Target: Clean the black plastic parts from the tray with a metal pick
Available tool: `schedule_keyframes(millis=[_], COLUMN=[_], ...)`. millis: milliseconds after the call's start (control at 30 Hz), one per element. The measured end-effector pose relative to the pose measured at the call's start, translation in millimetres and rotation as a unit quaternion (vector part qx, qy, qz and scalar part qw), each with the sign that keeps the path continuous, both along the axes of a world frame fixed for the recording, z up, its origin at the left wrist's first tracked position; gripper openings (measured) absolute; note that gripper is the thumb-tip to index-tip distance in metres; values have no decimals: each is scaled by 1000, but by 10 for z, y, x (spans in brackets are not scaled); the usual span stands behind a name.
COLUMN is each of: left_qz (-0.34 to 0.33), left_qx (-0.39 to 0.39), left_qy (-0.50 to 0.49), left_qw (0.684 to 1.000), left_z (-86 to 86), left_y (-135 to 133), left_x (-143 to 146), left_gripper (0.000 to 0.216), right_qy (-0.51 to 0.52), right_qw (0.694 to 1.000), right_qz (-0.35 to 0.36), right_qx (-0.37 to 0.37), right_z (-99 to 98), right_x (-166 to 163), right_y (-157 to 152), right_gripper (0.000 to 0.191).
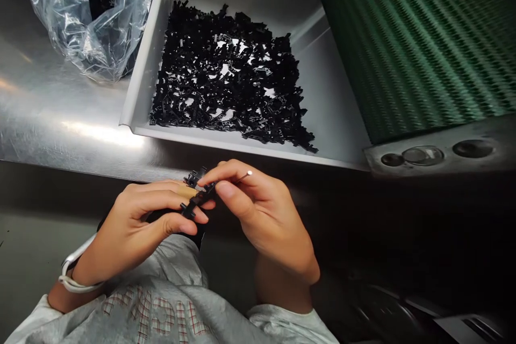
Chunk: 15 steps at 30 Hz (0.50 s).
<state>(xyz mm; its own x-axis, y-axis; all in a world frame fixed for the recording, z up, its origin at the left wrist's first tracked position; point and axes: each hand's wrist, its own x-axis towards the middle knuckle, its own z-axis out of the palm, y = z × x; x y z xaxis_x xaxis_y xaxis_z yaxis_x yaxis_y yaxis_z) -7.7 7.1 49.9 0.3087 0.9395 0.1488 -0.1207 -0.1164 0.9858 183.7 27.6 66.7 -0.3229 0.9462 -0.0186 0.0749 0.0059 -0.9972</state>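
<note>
My left hand (147,215) is closed on a small black plastic part (192,205), pinched between thumb and fingers in front of the tray. One finger of that hand has a tan wrap (186,192) on it. My right hand (258,209) meets it from the right, thumb and index finger pressed together. Between them sits a thin metal pin (249,173) with a round pale head; its other end points toward the black part. Whether the pin's tip touches the part is hard to see.
Beyond my hands a white tray (141,91) holds a heap of small black plastic parts (226,80). A clear plastic bag (100,43) with dark contents stands at the left on the metal table (52,123). A green ribbed conveyor belt (415,37) slopes over the tray's right side.
</note>
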Motion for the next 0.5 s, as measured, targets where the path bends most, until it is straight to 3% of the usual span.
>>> schedule_keyframes(millis=[100, 167, 333, 400, 500], left_qz=[7, -25, -82, -91, -109], left_qx=[-66, -130, -301, -336, -348], left_qy=[-6, -51, -257, -298, -318], left_qw=[998, 990, 915, 889, 875], left_z=[8, -24, -155, -176, -176], left_y=[12, 40, 111, 121, 121], left_x=[-3, -14, -19, 3, 38], left_gripper=[10, 16, 32, 33, 32], right_qy=[-3, -16, -34, -23, 8], right_qw=[1000, 1000, 990, 993, 998], right_qz=[-5, -22, -128, -114, -62], right_qx=[-6, 7, 43, 33, 0], right_z=[2, 2, -64, -111, -153], right_x=[-20, -34, -25, -15, -18], right_y=[-7, -1, 8, -1, -19], right_gripper=[24, 27, 30, 32, 28])
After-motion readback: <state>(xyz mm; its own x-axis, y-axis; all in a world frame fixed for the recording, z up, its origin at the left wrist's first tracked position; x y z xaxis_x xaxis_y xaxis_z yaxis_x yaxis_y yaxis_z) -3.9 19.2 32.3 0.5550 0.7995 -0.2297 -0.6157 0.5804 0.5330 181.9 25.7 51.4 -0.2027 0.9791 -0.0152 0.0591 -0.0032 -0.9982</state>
